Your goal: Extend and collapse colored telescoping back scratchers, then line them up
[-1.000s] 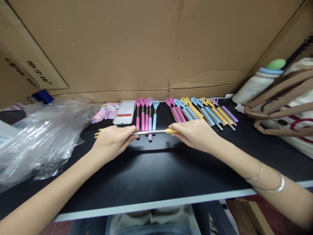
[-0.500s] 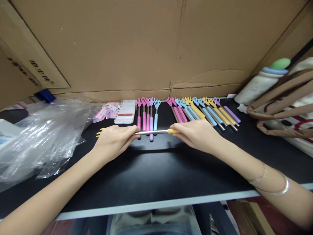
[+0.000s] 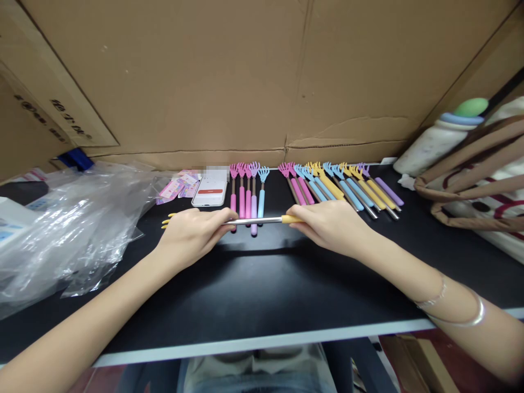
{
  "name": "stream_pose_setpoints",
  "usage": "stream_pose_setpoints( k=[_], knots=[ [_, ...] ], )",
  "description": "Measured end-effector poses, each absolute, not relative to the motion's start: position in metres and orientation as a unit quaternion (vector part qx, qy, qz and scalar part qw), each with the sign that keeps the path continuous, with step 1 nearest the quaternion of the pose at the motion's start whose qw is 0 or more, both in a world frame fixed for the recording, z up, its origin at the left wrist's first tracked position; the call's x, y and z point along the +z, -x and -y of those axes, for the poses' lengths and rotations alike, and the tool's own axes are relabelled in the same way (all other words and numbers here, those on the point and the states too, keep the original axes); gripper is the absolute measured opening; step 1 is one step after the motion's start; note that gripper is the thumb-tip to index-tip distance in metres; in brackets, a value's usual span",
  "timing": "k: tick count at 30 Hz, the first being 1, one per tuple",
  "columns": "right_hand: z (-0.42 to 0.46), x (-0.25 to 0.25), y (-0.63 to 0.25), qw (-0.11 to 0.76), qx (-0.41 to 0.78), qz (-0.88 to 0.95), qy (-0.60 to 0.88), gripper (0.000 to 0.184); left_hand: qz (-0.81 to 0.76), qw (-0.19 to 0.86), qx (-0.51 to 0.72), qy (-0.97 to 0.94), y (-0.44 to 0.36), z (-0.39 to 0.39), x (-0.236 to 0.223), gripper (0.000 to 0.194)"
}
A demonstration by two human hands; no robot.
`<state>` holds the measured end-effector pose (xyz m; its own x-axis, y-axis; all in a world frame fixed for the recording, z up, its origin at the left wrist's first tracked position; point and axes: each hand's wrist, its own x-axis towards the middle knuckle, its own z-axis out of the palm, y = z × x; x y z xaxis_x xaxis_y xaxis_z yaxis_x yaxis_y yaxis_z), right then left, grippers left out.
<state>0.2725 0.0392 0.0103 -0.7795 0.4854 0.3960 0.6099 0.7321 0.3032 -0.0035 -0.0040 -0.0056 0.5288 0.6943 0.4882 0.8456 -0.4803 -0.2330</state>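
A yellow back scratcher (image 3: pixel 262 221) with a bare metal rod is held level above the black table, spanning both hands. My left hand (image 3: pixel 190 234) is closed round its claw end, and yellow claw tips poke out at the left. My right hand (image 3: pixel 331 226) grips the yellow handle end, its fingers wrapped round and partly hidden. Behind the rod lies a small row of pink, purple and blue back scratchers (image 3: pixel 248 202). Farther right, a longer row of pink, blue, yellow and purple back scratchers (image 3: pixel 339 185) lies slanted, claws toward the cardboard.
Clear plastic bags (image 3: pixel 90 224) heap at the left. A phone (image 3: pixel 210 188) lies beside pink-purple cards (image 3: pixel 179 185). At the right stand a white bottle (image 3: pixel 432 142) and a bag with brown straps (image 3: pixel 483 174). A cardboard wall (image 3: pixel 196 76) closes the back; the table edge (image 3: pixel 262 345) runs along the front.
Almost nothing differs. Both hands keep their hold on the yellow back scratcher, and the view has shifted very slightly.
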Motion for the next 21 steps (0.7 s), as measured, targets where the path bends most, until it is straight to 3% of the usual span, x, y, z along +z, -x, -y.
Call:
stream_pose_setpoints(
  k=[21],
  knots=[
    [-0.0385, 0.0111, -0.2716, 0.136, -0.205, 0.921, 0.303, 0.037, 0.45, 0.226, -0.163, 0.848, 0.0038, 0.0039, -0.0044, 0.025]
  ],
)
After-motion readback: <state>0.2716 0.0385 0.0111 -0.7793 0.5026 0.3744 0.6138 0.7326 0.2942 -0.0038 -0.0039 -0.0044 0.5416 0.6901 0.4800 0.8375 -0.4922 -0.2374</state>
